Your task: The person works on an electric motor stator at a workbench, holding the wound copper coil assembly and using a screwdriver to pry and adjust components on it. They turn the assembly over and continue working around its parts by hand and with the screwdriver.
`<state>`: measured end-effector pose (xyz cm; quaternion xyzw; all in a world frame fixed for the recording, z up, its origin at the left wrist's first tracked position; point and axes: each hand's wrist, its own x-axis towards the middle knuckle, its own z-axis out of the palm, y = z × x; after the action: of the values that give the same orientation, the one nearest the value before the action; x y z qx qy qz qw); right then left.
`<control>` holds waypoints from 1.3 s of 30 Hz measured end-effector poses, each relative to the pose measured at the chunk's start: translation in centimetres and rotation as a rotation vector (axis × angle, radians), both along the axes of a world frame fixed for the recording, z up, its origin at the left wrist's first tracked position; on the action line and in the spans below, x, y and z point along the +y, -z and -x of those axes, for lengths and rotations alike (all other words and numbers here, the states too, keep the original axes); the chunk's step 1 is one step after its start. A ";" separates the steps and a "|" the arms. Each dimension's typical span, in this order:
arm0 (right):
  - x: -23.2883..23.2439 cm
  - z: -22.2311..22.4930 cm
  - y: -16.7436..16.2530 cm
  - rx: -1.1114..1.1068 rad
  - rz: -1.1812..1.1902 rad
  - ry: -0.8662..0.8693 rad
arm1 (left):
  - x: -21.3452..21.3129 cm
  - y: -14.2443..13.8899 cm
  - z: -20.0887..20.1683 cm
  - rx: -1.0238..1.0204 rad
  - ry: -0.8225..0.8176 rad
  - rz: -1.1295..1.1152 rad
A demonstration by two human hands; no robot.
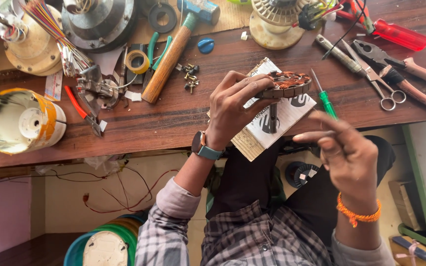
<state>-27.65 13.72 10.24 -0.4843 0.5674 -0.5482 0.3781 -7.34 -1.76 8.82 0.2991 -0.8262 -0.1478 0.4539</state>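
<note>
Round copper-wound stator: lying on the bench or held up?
Held up. The left hand grips the round copper-wound stator by its rim, shaft hanging over the white-topped wooden block.

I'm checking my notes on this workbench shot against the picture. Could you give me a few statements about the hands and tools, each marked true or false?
1. The left hand holds a round copper-wound stator over a wooden block. True.
2. The right hand grips the hammer. False: the hammer lies untouched on the wooden bench; the right hand is raised off the bench, its fingers loosely curled.
3. A green-handled screwdriver lies on the bench just right of the stator. True.
4. The scissors are in the left hand. False: the scissors lie on the bench at the right, beside pliers.
5. The left wrist bears a watch. True.
</note>
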 end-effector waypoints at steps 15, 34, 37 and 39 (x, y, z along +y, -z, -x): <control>-5.4 2.4 1.2 -0.168 -0.080 -0.114 | 4.0 0.3 2.7 -0.014 -0.272 0.137; -6.2 -2.9 7.0 0.147 0.312 0.349 | 0.9 0.5 2.3 -0.028 0.010 0.050; -6.2 -3.0 7.7 0.117 0.273 0.385 | 0.5 0.9 2.1 0.039 0.044 -0.002; -6.1 -3.2 8.0 0.129 0.235 0.433 | -0.6 0.8 1.8 -0.038 0.130 0.051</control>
<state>-24.47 7.58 2.22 -0.4260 0.6133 -0.6465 0.1562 -9.13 -2.40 7.98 0.2359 -0.8558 -0.1501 0.4353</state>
